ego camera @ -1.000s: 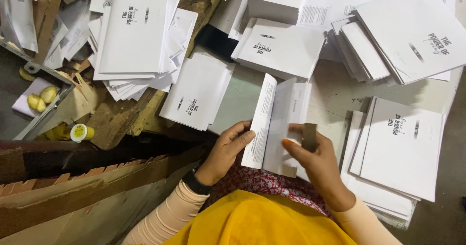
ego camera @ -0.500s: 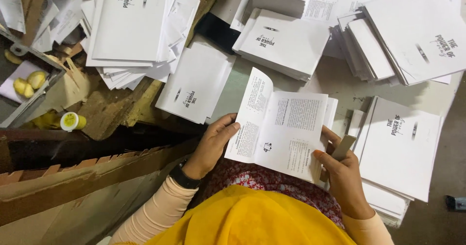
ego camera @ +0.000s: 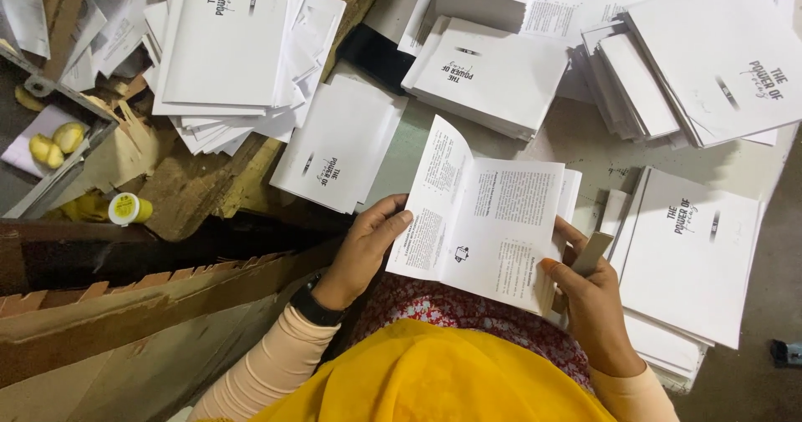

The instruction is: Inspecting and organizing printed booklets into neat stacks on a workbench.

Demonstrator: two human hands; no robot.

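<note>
booklet, white and open with printed text showing, sits between both hands above the lap. the left hand grips its left edge, thumb laid over the printed page and the other fingers curled out of sight behind it, so the fingers are clamped on the paper. the right hand holds the lower right corner, thumb pressed on the page; its fingers are closed round the pages and also round a small flat grey tool that sticks up just beyond them.

just past the right fingers, to their outer side, lies a stack of white booklets. beyond the fingertips of both hands, further up the table, are more white stacks, one straight ahead and one towards the right. off the left fingers' outer side lies a loose booklet, and further that way a messy pile of booklets on a worn wooden board. well apart from the left hand stands a yellow bottle with a white cap.
</note>
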